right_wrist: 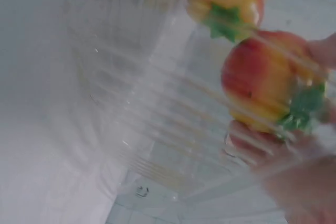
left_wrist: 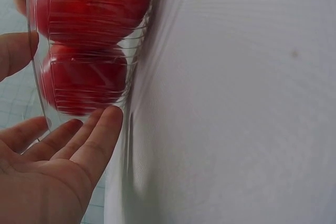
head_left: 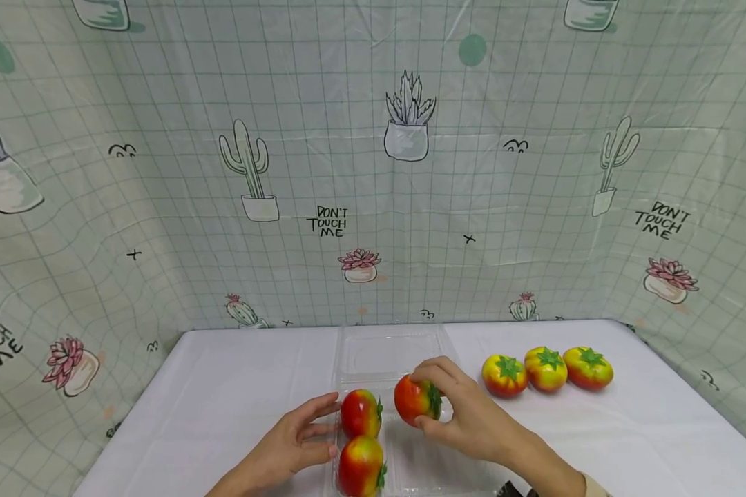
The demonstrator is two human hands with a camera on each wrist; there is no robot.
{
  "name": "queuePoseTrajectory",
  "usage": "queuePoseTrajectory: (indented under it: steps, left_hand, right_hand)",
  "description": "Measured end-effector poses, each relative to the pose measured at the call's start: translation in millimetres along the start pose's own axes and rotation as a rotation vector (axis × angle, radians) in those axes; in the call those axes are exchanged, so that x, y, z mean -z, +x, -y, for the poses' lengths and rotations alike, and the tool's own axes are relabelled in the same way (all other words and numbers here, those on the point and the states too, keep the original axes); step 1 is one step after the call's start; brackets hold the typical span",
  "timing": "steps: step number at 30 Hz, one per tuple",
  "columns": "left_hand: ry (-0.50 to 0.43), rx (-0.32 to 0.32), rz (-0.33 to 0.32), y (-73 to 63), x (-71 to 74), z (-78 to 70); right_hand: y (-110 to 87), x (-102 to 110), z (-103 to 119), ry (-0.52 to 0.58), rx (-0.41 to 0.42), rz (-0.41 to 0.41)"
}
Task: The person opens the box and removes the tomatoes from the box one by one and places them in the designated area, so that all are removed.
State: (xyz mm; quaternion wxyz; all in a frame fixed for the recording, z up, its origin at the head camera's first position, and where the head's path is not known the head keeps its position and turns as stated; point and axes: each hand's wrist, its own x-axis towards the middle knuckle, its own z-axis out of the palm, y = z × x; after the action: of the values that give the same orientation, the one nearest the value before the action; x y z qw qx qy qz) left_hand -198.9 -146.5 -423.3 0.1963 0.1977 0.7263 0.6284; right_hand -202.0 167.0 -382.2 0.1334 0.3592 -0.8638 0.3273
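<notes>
Over the right half of a clear plastic box [head_left: 419,459], we find one red-orange fruit [head_left: 412,399] held on its side, leafy end turned to the right; whether it touches the box floor we cannot tell. The right hand [head_left: 472,417] grips it, thumb on the near side and fingers bent over the far side, spread only to the fruit's width. We judge this grip suits a smooth round body, since it presses from opposite sides. Inside the box, along its left wall, a far fruit [head_left: 358,414] and a near fruit [head_left: 358,466] lie touching or almost so, leaves likewise facing right; wall and neighbour probably check rolling. The left hand [head_left: 282,442] holds no fruit: its fingers reach out loosely, thumb well apart, at the box's left wall, and we take this as a light brace for a flimsy box. Behind, the lid [head_left: 391,352] is laid back, which leaves the box uncovered from above. To the right, on the table [head_left: 224,386], we note a row of three fruits [head_left: 546,370], leaves up, set side by side, seemingly so placed for easy reach. A dark object [head_left: 508,490], too cropped to identify, shows at the bottom edge. Beyond hangs a checked curtain [head_left: 472,186] printed with potted plants.
</notes>
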Motion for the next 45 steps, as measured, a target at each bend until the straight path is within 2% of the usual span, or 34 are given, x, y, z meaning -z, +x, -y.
queuePoseTrajectory:
  steps: [12, 21, 31, 39, 45]
  left_hand:
    - [-0.006, 0.006, -0.007, -0.1, -1.5, -0.1]
    - [-0.004, -0.004, -0.004, -0.3, -2.2, -0.6]
    - [-0.006, -0.011, 0.0, -1.4, -1.4, -0.6]
    - [0.012, 0.008, -0.006, -1.0, -1.4, -1.6]
    - [0.014, -0.014, 0.0, -1.2, -1.1, -1.4]
  right_hand:
    - [0.0, 17, -3, -0.001, -0.051, -0.065]
    - [-6.1, 29, -8, -0.029, -0.06, -0.105]
    - [-18.2, 43, -16, -0.139, -0.128, -0.13]
    - [-28.7, 53, -27, -0.173, -0.165, -0.156]
    - [-35.4, 59, -35, -0.214, -0.22, -0.163]
